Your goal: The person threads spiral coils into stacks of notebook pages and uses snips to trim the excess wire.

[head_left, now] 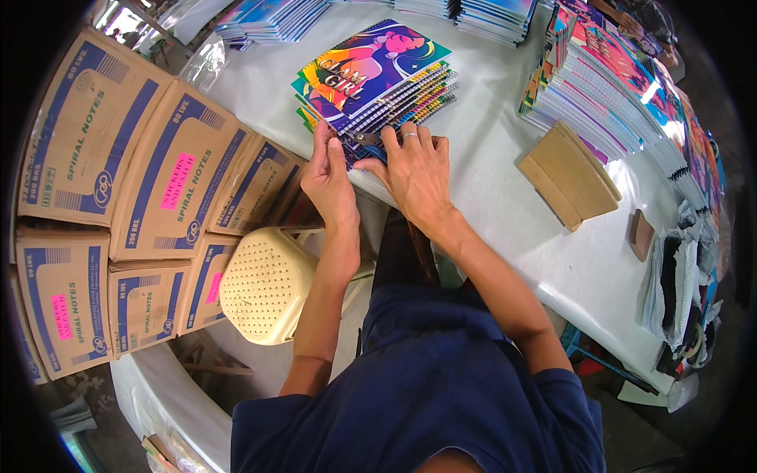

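A stack of colourful spiral notebooks (374, 63) lies in front of me on the white-covered table, its wire-bound edges facing me and to the right. My left hand (331, 181) is at the near left corner of the stack, thumb and fingers closed on a notebook's edge. My right hand (419, 169), with a ring on one finger, is bent over the near bound edge. It grips a small metal tool with blue handles, seemingly pliers (367, 145), beside the wire end. The tool's jaws and the wire there are partly hidden by my fingers.
Piled notebooks (615, 87) stand at the far right, with more stacks (272, 22) along the back. On the table (505, 229) sit a folded cardboard piece (568, 177) and a small brown block (640, 235). Cartons (177, 173) and a cream plastic stool (264, 284) are at my left.
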Tool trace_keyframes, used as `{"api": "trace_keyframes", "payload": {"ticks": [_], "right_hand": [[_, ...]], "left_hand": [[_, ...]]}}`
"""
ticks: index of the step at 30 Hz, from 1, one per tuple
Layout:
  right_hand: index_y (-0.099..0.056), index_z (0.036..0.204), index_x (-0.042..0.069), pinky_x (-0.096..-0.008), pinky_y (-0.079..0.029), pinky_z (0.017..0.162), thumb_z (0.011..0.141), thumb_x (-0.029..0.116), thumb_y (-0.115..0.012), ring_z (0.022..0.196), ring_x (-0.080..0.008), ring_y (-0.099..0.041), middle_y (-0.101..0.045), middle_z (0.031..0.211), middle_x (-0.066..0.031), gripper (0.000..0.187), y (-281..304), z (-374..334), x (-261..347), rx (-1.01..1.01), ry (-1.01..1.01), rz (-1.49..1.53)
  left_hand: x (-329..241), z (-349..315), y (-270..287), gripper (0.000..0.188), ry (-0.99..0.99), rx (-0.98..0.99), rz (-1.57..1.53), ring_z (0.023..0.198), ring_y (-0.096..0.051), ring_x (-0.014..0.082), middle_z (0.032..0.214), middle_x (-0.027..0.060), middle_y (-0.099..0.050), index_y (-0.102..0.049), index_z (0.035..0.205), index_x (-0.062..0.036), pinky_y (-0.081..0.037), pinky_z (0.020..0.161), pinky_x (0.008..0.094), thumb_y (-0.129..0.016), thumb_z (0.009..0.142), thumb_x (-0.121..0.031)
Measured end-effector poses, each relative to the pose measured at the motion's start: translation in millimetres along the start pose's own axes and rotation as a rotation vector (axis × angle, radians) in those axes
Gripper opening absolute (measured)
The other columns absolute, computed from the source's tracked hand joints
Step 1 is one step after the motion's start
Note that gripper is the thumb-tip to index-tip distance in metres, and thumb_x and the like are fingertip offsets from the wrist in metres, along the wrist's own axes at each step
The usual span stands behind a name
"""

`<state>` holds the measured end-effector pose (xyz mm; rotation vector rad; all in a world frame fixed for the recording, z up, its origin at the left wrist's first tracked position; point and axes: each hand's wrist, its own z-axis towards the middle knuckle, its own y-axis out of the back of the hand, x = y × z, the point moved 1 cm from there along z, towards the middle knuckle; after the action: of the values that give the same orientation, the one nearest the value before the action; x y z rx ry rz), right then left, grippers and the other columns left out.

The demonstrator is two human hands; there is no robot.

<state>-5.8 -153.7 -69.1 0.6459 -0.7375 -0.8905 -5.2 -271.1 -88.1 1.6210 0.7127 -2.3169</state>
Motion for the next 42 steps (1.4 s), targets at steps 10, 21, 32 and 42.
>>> {"api": "trace_keyframes", "payload": {"ticks": [10, 21, 32, 42], "right_hand": [[-0.058, 0.087, 0.007, -0.0391, -0.047, 0.06, 0.077, 0.051, -0.067, 0.073, -0.0274, -0.063, -0.061, 0.078, -0.0105, 0.047, -1.0, 7.8, 1.7, 0.017, 0.087, -0.029], [-0.057, 0.088, 0.006, -0.0406, -0.04, 0.068, 0.078, 0.051, -0.065, 0.08, -0.0262, -0.058, -0.06, 0.084, -0.0106, 0.047, 15.9, -4.8, 2.1, 0.064, 0.041, -0.08], [-0.059, 0.094, 0.006, -0.0413, -0.037, 0.072, 0.078, 0.049, -0.066, 0.087, -0.0252, -0.056, -0.059, 0.09, -0.0099, 0.046, 6.3, -1.3, -1.4, 0.092, -0.001, -0.096], [-0.06, 0.086, 0.006, -0.0385, -0.044, 0.07, 0.078, 0.046, -0.067, 0.083, -0.0261, -0.059, -0.061, 0.085, -0.0114, 0.041, 7.7, 8.5, -2.3, 0.294, -0.066, 0.007]], "left_hand": [[-0.3, 1.2, 0.2, 0.039, 0.055, -0.021, -0.05, 0.092, -0.055, 0.0049, 0.12, 0.0075, -0.06, -0.051, 0.133, 0.0018, -0.045, 0.077, 0.0194, -0.055, 0.096, -0.006], [-3.2, 1.9, 3.6, 0.035, 0.114, -0.045, -0.229, 0.095, -0.059, 0.0098, 0.122, 0.0094, -0.061, -0.053, 0.13, 0.0031, -0.05, 0.079, 0.0225, -0.055, 0.095, -0.003], [-2.4, 1.2, -1.2, 0.036, 0.147, -0.099, -0.262, 0.099, -0.058, 0.0113, 0.124, 0.0104, -0.059, -0.054, 0.13, 0.0008, -0.051, 0.082, 0.0246, -0.055, 0.094, 0.0], [1.2, 3.8, -0.6, 0.035, 0.132, -0.046, -0.17, 0.094, -0.06, 0.0103, 0.121, 0.0086, -0.06, -0.056, 0.129, -0.0007, -0.052, 0.078, 0.0239, -0.055, 0.094, 0.0]]}}
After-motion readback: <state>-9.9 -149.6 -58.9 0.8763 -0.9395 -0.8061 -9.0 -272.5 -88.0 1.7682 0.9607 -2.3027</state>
